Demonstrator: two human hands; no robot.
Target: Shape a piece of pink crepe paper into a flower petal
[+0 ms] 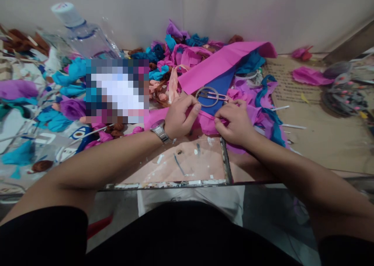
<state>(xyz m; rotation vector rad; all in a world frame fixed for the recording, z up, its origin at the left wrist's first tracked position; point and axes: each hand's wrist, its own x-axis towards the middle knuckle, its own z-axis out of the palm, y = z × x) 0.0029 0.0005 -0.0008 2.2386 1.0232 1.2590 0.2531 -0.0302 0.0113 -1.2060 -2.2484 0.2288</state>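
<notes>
My left hand (180,116), with a metal watch on its wrist, is closed and pinches one end of a narrow pink crepe-paper strip (207,116). My right hand (235,121) is closed on the strip's other end, over a crumpled magenta piece. Just beyond both hands a pair of scissors (208,96) lies on a dark blue sheet (223,84). A long folded pink sheet (224,61) lies behind that.
Crumpled blue, purple and pink paper flowers (62,110) cover the left and back of the table. A clear plastic bottle (83,34) stands back left. A glass tabletop (187,164) with a metal edge lies near me. Brown cardboard (318,129) lies right, with wire bundles (343,96) beyond.
</notes>
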